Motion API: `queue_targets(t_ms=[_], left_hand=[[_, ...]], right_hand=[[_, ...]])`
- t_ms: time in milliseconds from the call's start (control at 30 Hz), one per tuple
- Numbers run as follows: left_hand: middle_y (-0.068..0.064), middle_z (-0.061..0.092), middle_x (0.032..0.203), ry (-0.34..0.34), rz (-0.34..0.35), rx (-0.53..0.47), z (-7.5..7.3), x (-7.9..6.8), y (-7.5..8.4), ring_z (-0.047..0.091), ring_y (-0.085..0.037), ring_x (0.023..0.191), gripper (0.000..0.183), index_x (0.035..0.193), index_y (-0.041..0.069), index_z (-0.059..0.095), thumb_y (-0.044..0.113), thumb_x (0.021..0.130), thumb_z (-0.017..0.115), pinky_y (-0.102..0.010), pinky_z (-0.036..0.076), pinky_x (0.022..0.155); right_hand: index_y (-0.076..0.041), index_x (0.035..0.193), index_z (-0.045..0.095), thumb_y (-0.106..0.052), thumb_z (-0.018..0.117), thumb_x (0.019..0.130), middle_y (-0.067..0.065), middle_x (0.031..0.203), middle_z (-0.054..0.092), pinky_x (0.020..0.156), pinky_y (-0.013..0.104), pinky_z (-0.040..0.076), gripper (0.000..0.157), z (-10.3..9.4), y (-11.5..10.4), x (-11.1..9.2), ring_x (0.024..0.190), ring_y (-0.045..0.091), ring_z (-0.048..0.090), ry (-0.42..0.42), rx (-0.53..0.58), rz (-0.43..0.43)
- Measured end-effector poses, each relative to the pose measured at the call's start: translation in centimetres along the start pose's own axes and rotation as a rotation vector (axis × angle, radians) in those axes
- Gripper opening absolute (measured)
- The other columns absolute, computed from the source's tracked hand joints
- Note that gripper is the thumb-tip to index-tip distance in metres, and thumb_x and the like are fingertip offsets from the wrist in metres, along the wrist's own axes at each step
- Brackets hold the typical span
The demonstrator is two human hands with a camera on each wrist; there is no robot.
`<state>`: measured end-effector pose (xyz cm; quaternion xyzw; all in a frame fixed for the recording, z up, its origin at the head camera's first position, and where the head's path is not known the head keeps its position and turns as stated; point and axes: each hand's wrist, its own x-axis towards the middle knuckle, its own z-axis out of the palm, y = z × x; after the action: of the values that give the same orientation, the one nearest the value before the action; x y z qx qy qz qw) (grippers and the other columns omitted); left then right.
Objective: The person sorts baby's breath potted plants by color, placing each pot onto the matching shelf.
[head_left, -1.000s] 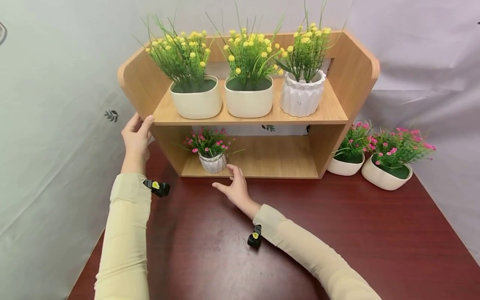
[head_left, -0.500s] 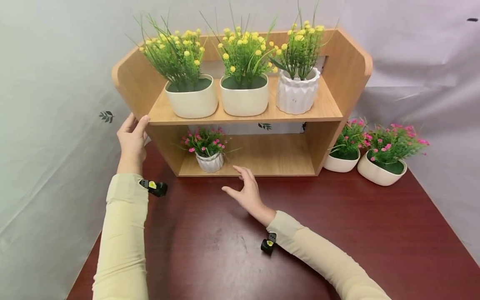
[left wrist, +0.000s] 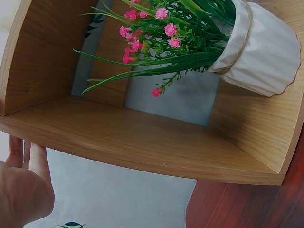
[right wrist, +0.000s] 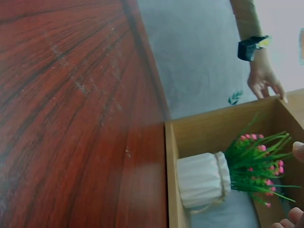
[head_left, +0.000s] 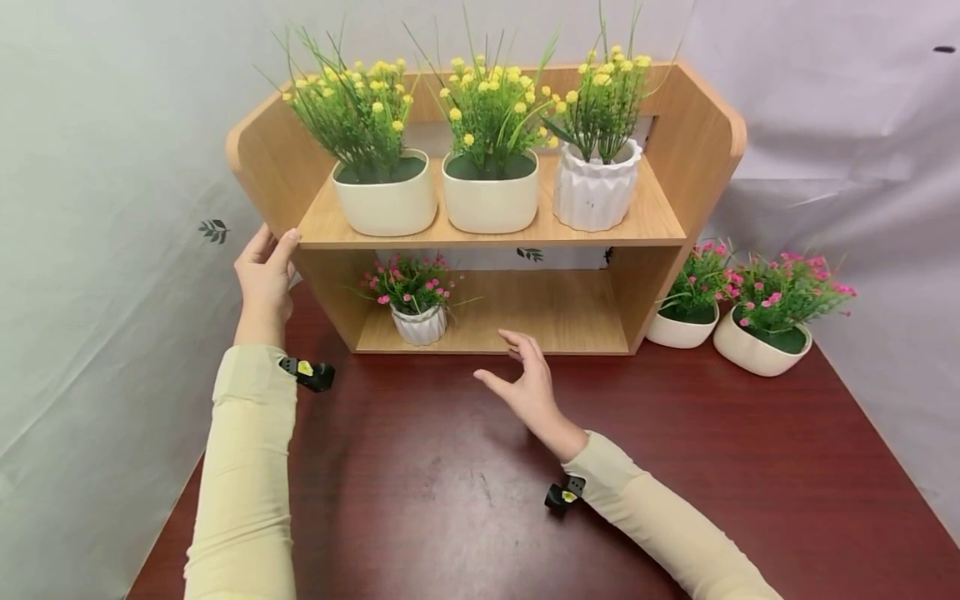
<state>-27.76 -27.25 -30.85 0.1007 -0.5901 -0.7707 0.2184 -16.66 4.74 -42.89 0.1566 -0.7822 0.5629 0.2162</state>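
My left hand (head_left: 266, 279) touches the left side panel of a two-level wooden shelf (head_left: 491, 242), near the middle board. In the left wrist view, straight fingers (left wrist: 40, 160) of that hand meet the panel's outer face. On the lower level, at the left, stands a ribbed white pot (head_left: 420, 325) of pink artificial flowers; twine around its rim shows in the left wrist view. My right hand (head_left: 528, 387) hovers in front of the lower level, right of that pot, thumb and fingers spread apart and holding nothing. Only its fingertips (right wrist: 295, 216) appear in the right wrist view.
Two cream pots (head_left: 491, 200) and a ribbed white pot (head_left: 596, 196), all with yellow flowers, stand along the upper level. Right of the shelf, two cream pots of pink flowers (head_left: 761, 346) sit on the dark red table (head_left: 420, 467). Pale cloth (head_left: 112, 250) hangs around it.
My right hand has drawn away from the small pot of pink flowers and moved to the right. The left hand stays at the side panel. The head view has shifted slightly.
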Motion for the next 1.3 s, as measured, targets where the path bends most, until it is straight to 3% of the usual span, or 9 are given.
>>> queue_targets(t_ms=[733,867,1067,1200,1300], left_hand=[[-0.006,0.056,0.135,-0.022,-0.015,-0.038,-0.2,-0.1,0.1,0.054,-0.018,0.121,0.044,0.125,0.021,0.064,0.013,0.083,0.073,-0.036,0.035,0.111],[-0.006,0.056,0.134,-0.017,-0.02,-0.056,-0.3,-0.1,0.2,0.055,-0.018,0.119,0.043,0.124,0.02,0.065,0.011,0.083,0.073,-0.035,0.036,0.11],[-0.006,0.056,0.135,-0.023,-0.013,-0.063,-0.3,-0.1,0.3,0.056,-0.018,0.118,0.044,0.125,0.02,0.065,0.011,0.083,0.073,-0.035,0.036,0.11],[-0.006,0.056,0.135,-0.023,-0.016,-0.068,-0.2,-0.1,0.2,0.056,-0.018,0.118,0.044,0.125,0.02,0.064,0.011,0.083,0.073,-0.035,0.036,0.11],[-0.006,0.056,0.134,-0.018,-0.017,-0.074,-0.1,-0.1,0.1,0.056,-0.018,0.117,0.044,0.125,0.019,0.065,0.01,0.083,0.073,-0.035,0.037,0.11]], right_hand=[[0.007,0.122,0.054,0.003,0.08,0.07,0.026,0.121,0.054,0.096,0.046,0.047,0.059,-5.4,1.2,-0.1,0.114,0.041,0.051,0.227,0.042,0.074],[0.007,0.123,0.053,0.006,0.079,0.07,0.025,0.123,0.054,0.096,0.043,0.046,0.059,-6.2,1.5,-0.1,0.114,0.032,0.051,0.275,0.045,0.09],[0.014,0.121,0.05,0.012,0.072,0.075,0.029,0.122,0.051,0.096,0.043,0.046,0.052,-7.6,0.1,0.2,0.109,0.003,0.047,0.342,0.022,0.086],[0.018,0.119,0.048,0.014,0.066,0.078,0.031,0.122,0.05,0.096,0.035,0.046,0.045,-8.8,-0.7,0.5,0.11,0.011,0.05,0.389,0.03,0.102],[0.015,0.119,0.05,0.014,0.066,0.079,0.028,0.121,0.052,0.096,0.029,0.046,0.044,-9.6,0.6,0.8,0.112,0.02,0.053,0.431,0.046,0.119]])
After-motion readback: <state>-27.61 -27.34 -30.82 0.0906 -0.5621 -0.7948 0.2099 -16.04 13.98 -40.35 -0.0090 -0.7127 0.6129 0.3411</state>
